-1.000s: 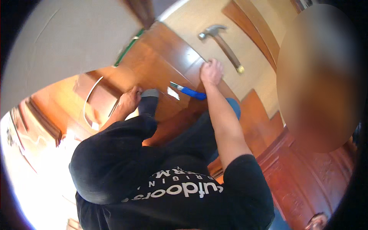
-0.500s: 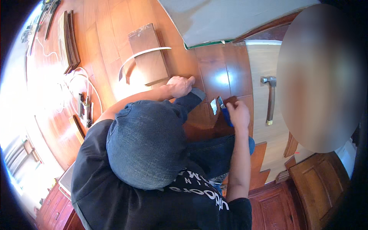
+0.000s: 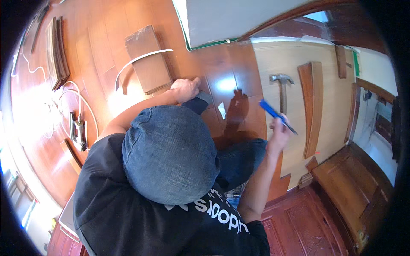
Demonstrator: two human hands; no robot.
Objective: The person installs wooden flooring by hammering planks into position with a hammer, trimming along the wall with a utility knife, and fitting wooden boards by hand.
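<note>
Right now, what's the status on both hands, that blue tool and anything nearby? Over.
Right hand gripping blue utility knife. Left hand beside gray-toed sock. Claw hammer lying close to right hand, possibly in the way.

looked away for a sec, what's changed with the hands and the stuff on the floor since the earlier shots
The right hand has taken hold of the blue-handled tool that lay on the reddish boards, and lifted it rightward, over the pale floor. The hammer, the white scrap and the left hand near the sock stayed put.
</note>
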